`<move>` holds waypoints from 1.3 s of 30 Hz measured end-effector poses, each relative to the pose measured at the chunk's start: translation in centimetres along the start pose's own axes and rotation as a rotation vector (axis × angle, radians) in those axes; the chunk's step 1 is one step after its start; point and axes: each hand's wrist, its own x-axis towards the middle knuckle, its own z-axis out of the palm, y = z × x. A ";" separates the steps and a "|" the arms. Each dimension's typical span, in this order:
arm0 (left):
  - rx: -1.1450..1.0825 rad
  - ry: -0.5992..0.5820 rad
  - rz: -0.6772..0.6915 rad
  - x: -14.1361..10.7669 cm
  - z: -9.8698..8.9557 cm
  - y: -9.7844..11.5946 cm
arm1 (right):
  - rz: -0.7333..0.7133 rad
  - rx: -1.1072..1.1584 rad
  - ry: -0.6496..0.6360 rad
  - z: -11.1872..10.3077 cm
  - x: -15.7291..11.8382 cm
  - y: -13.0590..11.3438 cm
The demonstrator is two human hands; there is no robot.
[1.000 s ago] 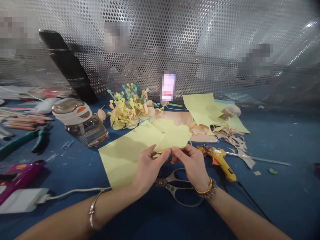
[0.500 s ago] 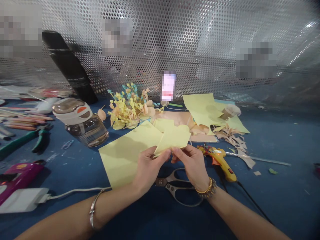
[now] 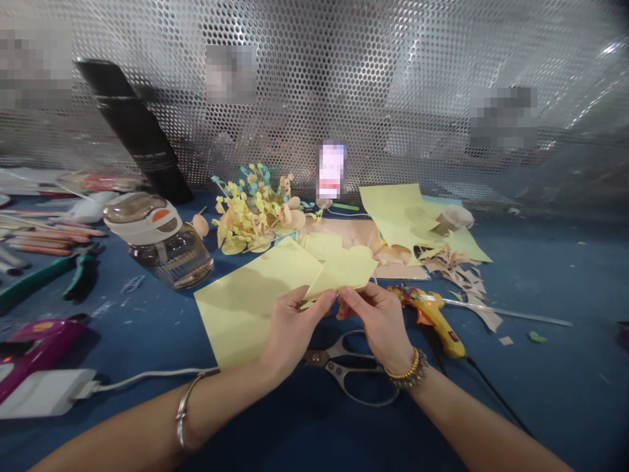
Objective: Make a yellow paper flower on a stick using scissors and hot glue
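Between my hands is a small folded piece of yellow paper (image 3: 339,270), its near edge pinched on both sides. My left hand (image 3: 293,328) closes on the left part of that edge. My right hand (image 3: 381,321) grips it from the right, thumb on top; the fingertips beneath are partly hidden. Under my left hand lies a larger yellow sheet (image 3: 240,295) on the blue table. A pair of scissors (image 3: 344,367) rests below my hands, its blades mostly covered. Just beyond the folded piece is another small yellow paper piece (image 3: 322,245).
A yellow glue gun (image 3: 437,318) lies right of my hands, near peach paper scraps (image 3: 457,270). Paper flowers (image 3: 255,216), a lidded glass jar (image 3: 167,246) and a black bottle (image 3: 137,131) stand at left. Green-handled pliers (image 3: 54,275) and a white charger (image 3: 49,393) are further left.
My right hand and the right corner of the folded paper have shifted very slightly to the right. The left hand stays in place.
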 end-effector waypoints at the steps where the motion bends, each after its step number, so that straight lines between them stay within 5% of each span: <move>1: 0.011 0.005 0.002 0.0 0.0 0.0 | 0.000 -0.003 0.004 0.0 0.0 0.0; 18: 0.045 0.000 -0.028 -0.2 0.2 0.3 | -0.018 -0.036 0.082 0.1 -0.2 0.3; 27: 0.063 0.006 -0.030 0.0 0.0 0.1 | -0.007 -0.013 -0.025 -0.1 -0.1 0.1; 39: 0.101 0.032 -0.013 -0.1 0.2 0.5 | -0.017 -0.058 0.023 0.0 -0.2 0.1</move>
